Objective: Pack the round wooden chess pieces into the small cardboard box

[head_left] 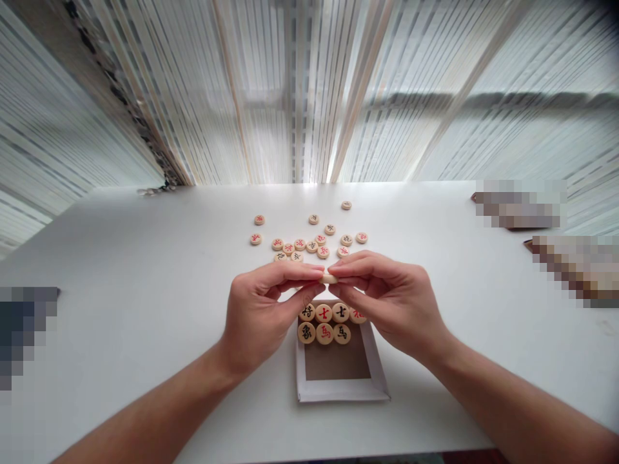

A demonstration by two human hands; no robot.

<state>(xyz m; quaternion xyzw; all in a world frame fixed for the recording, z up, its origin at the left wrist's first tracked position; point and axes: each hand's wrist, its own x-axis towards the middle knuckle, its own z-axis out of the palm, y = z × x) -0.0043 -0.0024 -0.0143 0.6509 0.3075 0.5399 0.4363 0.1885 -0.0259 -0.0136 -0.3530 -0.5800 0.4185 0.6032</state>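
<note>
My left hand (264, 308) and my right hand (387, 298) meet above the table, and both pinch one round wooden chess piece (329, 279) between their fingertips. Just below them lies a shallow white box (372, 351) with a brown floor. Several wooden pieces with red or black characters (324, 332) lie in two rows at its far end. Beyond my hands, more loose pieces (312, 245) are scattered on the white table (145, 290).
Striped translucent panels rise behind the table's far edge. Blurred-out objects sit at the table's right side (522, 205) and right edge (575, 267), and another at the left edge (24, 328). The table's near edge runs under my forearms.
</note>
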